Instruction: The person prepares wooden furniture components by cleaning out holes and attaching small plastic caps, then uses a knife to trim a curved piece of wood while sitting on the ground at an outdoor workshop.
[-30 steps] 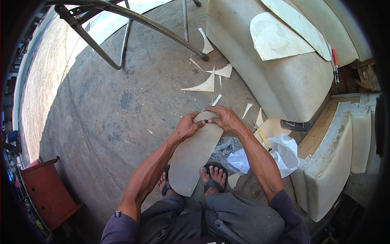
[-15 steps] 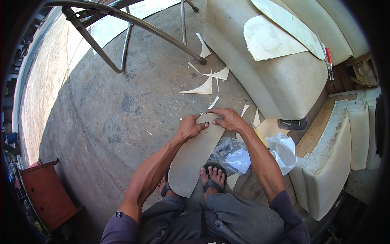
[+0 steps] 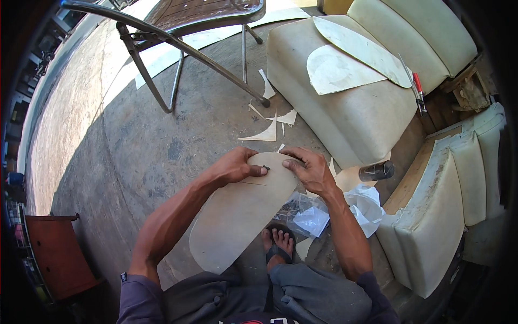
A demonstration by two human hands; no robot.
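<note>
Between my two hands is a long, flat beige board piece [image 3: 237, 216] with rounded ends, held tilted above my lap and feet. My left hand [image 3: 237, 166] grips its far end at the left edge, thumb on top and fingers underneath. A small dark thing [image 3: 266, 168] shows by the left thumb tip; I cannot tell what it is. My right hand [image 3: 308, 171] pinches the far right edge, thumb on the face and fingers behind. Thin dark lines mark the board below the left thumb.
Cream seat cushions [image 3: 334, 108] stand at the right, with two cut pale sheets [image 3: 345, 70] and red-handled pliers [image 3: 417, 83] on top. White offcuts [image 3: 264, 132], plastic bags [image 3: 312, 218] and a dark cylinder [image 3: 376, 171] lie ahead and right. A metal-framed chair [image 3: 189, 46] stands far left.
The board has come up and swung leftward at its near end, covering my left foot. Both hands keep hold of it, the left more spread to the side. The view has tilted up.
</note>
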